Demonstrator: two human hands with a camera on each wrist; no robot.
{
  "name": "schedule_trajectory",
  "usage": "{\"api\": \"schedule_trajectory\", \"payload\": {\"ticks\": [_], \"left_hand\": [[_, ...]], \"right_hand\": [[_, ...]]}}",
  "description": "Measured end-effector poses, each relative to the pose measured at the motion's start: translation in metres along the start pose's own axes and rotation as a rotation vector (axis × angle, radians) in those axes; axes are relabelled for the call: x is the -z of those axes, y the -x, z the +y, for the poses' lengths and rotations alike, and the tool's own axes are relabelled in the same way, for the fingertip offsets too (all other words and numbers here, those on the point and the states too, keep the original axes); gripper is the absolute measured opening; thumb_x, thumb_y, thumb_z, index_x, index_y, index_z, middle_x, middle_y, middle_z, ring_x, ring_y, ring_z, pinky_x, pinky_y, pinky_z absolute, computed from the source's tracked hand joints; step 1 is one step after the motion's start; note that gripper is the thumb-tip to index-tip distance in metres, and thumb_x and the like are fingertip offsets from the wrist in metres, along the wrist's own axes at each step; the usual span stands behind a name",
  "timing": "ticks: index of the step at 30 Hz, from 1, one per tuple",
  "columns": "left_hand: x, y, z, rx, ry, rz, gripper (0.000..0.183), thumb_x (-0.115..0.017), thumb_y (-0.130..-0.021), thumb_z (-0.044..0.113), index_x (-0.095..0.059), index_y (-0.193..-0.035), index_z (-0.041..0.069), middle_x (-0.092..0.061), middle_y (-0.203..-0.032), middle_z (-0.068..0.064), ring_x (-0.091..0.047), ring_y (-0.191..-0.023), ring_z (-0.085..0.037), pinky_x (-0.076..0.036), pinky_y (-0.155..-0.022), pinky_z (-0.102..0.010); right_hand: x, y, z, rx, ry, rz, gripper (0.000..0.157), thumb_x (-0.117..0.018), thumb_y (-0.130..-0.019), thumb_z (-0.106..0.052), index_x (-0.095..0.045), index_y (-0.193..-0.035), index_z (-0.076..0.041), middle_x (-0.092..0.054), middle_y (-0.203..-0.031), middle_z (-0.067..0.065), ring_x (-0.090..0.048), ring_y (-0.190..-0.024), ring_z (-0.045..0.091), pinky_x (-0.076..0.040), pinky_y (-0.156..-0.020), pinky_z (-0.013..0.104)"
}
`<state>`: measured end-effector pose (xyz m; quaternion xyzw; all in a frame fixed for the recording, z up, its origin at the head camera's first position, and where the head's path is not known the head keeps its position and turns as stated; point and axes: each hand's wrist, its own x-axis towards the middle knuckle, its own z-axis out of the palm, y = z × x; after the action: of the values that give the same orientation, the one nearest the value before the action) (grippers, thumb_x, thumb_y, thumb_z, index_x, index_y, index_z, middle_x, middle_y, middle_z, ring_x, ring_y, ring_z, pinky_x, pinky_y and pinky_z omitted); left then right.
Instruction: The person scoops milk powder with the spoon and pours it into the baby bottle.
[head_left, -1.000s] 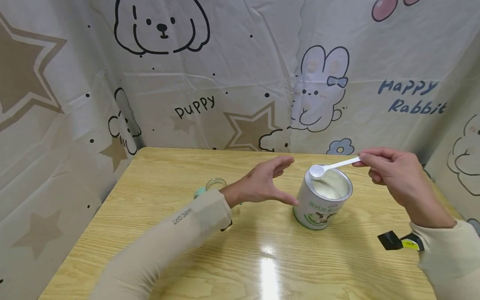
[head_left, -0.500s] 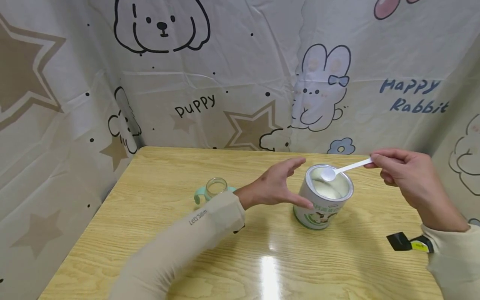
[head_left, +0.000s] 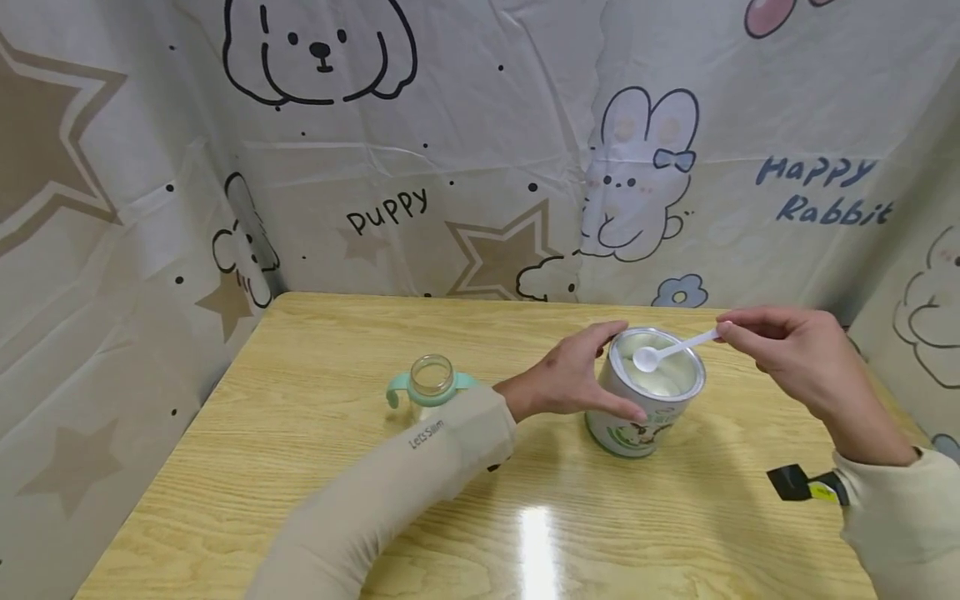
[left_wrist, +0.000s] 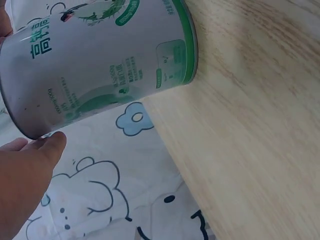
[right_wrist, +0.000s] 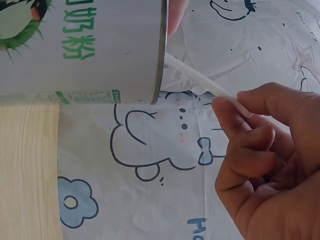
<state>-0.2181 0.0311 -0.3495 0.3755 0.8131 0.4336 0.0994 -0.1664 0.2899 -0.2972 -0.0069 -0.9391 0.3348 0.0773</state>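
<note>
On the table stands a white and green milk powder can (head_left: 628, 435), its top off and pale powder inside. My left hand (head_left: 562, 377) holds it from the left, thumb across the front and fingers behind. The left wrist view has fingers (left_wrist: 32, 170) of that hand at the rim of the can (left_wrist: 100, 60). Between right thumb and forefinger, my right hand (head_left: 798, 354) pinches the handle end of a white scoop (head_left: 647, 359). The scoop's bowl is over the can's mouth; in the right wrist view its handle (right_wrist: 200, 80) passes behind the rim.
A baby bottle (head_left: 432, 377) with mint-green handles and no cap stands to the left, partly behind my left sleeve (head_left: 427, 467). The wooden table (head_left: 337, 333) ends at a printed cloth (head_left: 487, 150) hung along the back and sides.
My left hand has moved right, from beside the can to holding it. The scoop has gone from the can's left rim to over the middle of its mouth. More of the bottle shows.
</note>
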Motion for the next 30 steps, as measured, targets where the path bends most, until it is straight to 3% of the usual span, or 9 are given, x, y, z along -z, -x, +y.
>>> {"api": "schedule_trajectory", "payload": {"ticks": [3, 5, 8, 14, 20, 30], "left_hand": [[-0.002, -0.002, -0.002, 0.008, -0.007, 0.013, 0.105, -0.093, -0.07, 0.031, -0.034, -0.153, 0.006, -0.046, -0.149, -0.007, -0.046, -0.132, -0.012, -0.041, -0.105, -0.023], [-0.004, -0.003, -0.003, 0.023, 0.005, 0.013, 0.106, -0.093, -0.071, 0.031, -0.032, -0.154, 0.006, -0.046, -0.149, -0.007, -0.046, -0.132, -0.013, -0.04, -0.106, -0.024], [-0.007, -0.006, -0.002, 0.053, 0.025, 0.012, 0.107, -0.093, -0.071, 0.031, -0.031, -0.155, 0.007, -0.047, -0.148, -0.006, -0.046, -0.132, -0.013, -0.039, -0.109, -0.026], [-0.014, -0.013, -0.002, 0.091, 0.027, 0.033, 0.103, -0.093, -0.07, 0.034, -0.036, -0.152, 0.007, -0.055, -0.137, -0.003, -0.054, -0.122, -0.012, -0.043, -0.103, -0.023], [-0.016, -0.015, 0.002, 0.154, -0.015, 0.037, 0.111, -0.093, -0.07, 0.037, -0.029, -0.156, 0.008, -0.049, -0.147, -0.006, -0.051, -0.128, -0.014, -0.041, -0.107, -0.025], [-0.017, -0.015, 0.001, 0.148, -0.006, 0.04, 0.11, -0.092, -0.071, 0.037, -0.029, -0.157, 0.009, -0.047, -0.149, -0.006, -0.05, -0.129, -0.013, -0.042, -0.106, -0.025]], "right_hand": [[-0.002, 0.0, 0.0, 0.034, 0.032, 0.0, 0.041, -0.064, -0.098, -0.038, -0.071, -0.117, -0.002, -0.067, -0.112, 0.019, -0.054, -0.081, 0.016, -0.047, -0.058, 0.022], [-0.003, 0.0, 0.001, 0.077, 0.037, 0.005, 0.038, -0.067, -0.097, -0.035, -0.073, -0.113, -0.001, -0.068, -0.108, 0.02, -0.054, -0.078, 0.013, -0.047, -0.058, 0.022], [-0.007, 0.001, 0.001, 0.146, 0.041, 0.015, 0.029, -0.071, -0.095, -0.026, -0.074, -0.105, 0.001, -0.071, -0.096, 0.016, -0.056, -0.071, 0.008, -0.047, -0.055, 0.021], [-0.016, 0.005, -0.008, 0.159, 0.108, -0.004, 0.017, -0.072, -0.092, -0.015, -0.071, -0.095, 0.002, -0.068, -0.08, 0.007, -0.056, -0.067, 0.015, -0.046, -0.051, 0.024], [-0.02, 0.005, -0.015, 0.179, 0.157, -0.021, 0.007, -0.068, -0.085, -0.008, -0.065, -0.087, -0.002, -0.062, -0.072, 0.003, -0.05, -0.061, 0.018, -0.039, -0.047, 0.026], [-0.037, 0.001, -0.027, 0.233, 0.199, 0.028, 0.016, -0.065, -0.078, -0.005, -0.054, -0.068, -0.009, -0.047, -0.056, -0.002, -0.042, -0.052, 0.016, -0.03, -0.042, 0.026]]}}
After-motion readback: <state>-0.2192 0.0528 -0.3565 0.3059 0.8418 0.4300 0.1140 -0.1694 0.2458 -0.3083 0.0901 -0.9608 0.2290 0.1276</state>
